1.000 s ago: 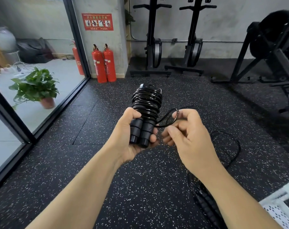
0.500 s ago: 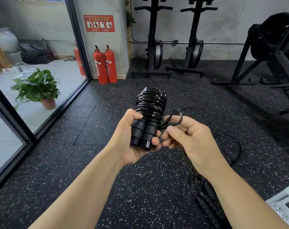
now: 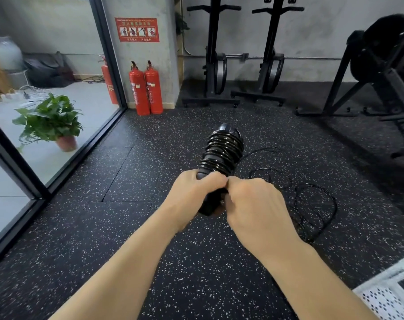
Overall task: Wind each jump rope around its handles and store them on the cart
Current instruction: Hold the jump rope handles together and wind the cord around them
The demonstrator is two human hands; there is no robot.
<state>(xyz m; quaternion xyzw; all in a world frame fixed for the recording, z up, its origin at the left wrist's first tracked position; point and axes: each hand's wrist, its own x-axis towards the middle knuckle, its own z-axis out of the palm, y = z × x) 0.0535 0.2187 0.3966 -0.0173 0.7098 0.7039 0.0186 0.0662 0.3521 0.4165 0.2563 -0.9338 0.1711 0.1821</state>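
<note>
The speckled floor (image 3: 104, 250) holds a white cart (image 3: 386, 294) corner at lower right and a loose rope (image 3: 316, 204). Held above the floor, the wound jump rope (image 3: 221, 151) has its handles wrapped in the left hand (image 3: 191, 195) grip. The right hand (image 3: 254, 204) grip pinches the same bundle, touching the left fingers.

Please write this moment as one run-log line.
step: winding | left hand: grips wound jump rope by handles | right hand: curled at handles, hold hidden | loose rope: on floor, right
</note>
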